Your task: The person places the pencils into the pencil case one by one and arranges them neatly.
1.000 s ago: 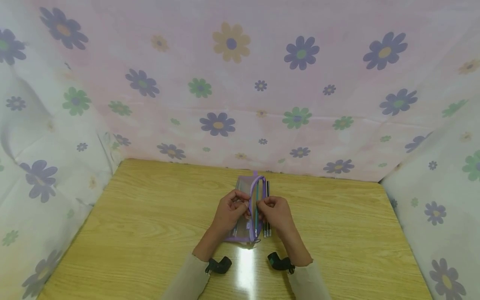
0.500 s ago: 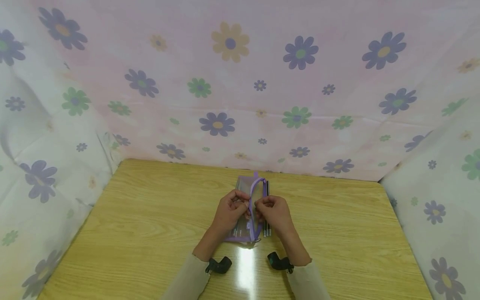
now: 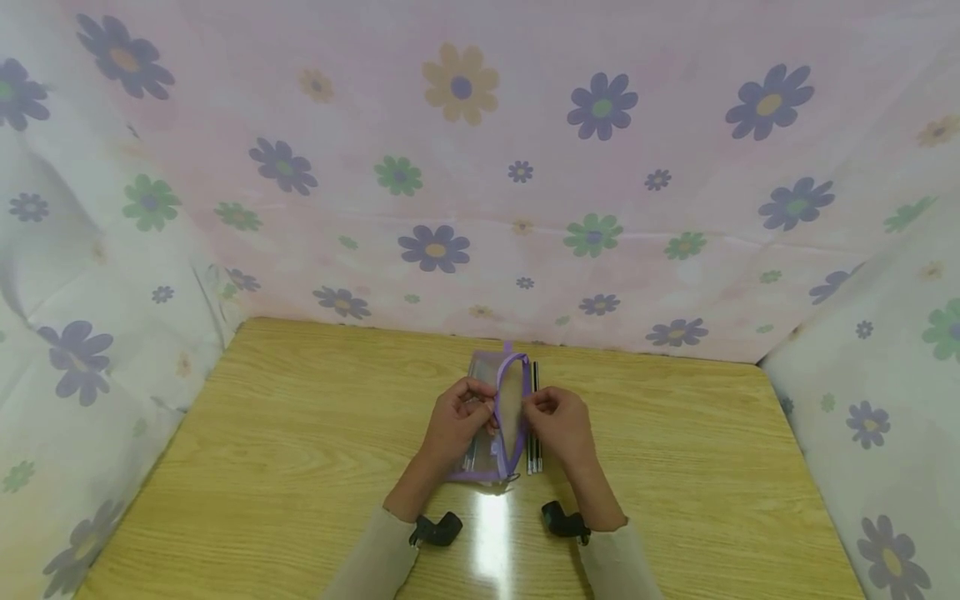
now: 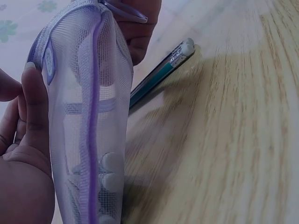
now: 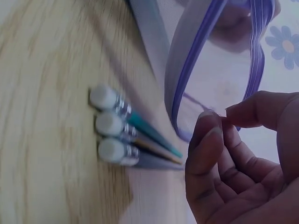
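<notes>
Head view: left grip [image 3: 457, 419] on purple pouch [image 3: 495, 448]

Cream sleeves [image 3: 378, 552], 2 black cameras [image 3: 441, 530]

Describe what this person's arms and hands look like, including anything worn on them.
The left sleeve and right sleeve are plain, pale beige. Near their cuffs sit a left device and right device, both black and bent, probably the wrist cameras. The left hand and right hand wear no gloves.
</notes>
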A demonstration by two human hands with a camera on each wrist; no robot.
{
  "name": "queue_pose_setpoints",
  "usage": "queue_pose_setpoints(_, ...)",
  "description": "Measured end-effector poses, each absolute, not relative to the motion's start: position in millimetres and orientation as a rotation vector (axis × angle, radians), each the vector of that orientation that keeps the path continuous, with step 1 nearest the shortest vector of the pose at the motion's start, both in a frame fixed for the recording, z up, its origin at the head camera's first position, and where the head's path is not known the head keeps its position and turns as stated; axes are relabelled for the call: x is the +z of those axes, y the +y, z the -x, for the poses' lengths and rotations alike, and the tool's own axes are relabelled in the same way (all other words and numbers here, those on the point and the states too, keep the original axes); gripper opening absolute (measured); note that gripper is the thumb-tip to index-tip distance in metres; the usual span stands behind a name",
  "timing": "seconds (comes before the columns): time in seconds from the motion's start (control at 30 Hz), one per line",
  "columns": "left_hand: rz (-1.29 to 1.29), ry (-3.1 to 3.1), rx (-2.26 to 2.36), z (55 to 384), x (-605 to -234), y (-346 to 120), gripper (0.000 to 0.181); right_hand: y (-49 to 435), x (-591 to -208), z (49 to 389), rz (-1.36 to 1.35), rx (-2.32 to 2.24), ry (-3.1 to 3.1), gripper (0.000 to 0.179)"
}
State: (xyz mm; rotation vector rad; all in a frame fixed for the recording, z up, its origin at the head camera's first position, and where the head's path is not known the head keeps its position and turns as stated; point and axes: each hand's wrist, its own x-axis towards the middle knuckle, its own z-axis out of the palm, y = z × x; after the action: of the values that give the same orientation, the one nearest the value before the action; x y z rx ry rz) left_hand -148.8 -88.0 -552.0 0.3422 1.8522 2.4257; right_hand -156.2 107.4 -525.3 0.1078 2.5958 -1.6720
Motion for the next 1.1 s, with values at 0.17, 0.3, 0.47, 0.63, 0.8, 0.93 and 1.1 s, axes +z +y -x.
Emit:
queue_pose_setpoints(0.17,-0.336,1.867,2.439,148.3,-551.0,-88.7,0.016,114.0,-528.8,158.5,-0.079,-1.514,2.787,0.009)
queue_pose_setpoints(0.3,-0.323,1.869,2.441,147.9,-549.5,-89.5,0.016,117.8,-530.9,159.1,-0.043,-1.401,2.881,0.009)
queue_pose_setpoints(0.47,-0.323,1.868,2.442,148.5,-550.1,-90.2,0.017,120.5,-533.9,158.9,-0.032,-1.283,2.934,0.009)
queue_pose_setpoints(0.63,-0.336,1.875,2.444,149.6,-551.0,-91.0,0.017,121.8,-535.4,157.6,-0.071,-1.262,2.918,0.011)
queue_pose_setpoints(0.8,-0.35,1.886,2.433,150.2,-550.7,-91.7,0.018,122.1,-537.2,157.4,-0.088,-1.266,2.925,0.012)
queue_pose_setpoints(0.93,-0.348,1.89,2.432,150.2,-550.5,-91.9,0.018,122.3,-538.5,157.6,-0.088,-1.269,2.926,0.011)
queue_pose_setpoints(1.1,-0.353,1.897,2.431,149.4,-550.1,-92.2,0.017,122.2,-539.5,157.9,-0.129,-1.206,2.922,0.014)
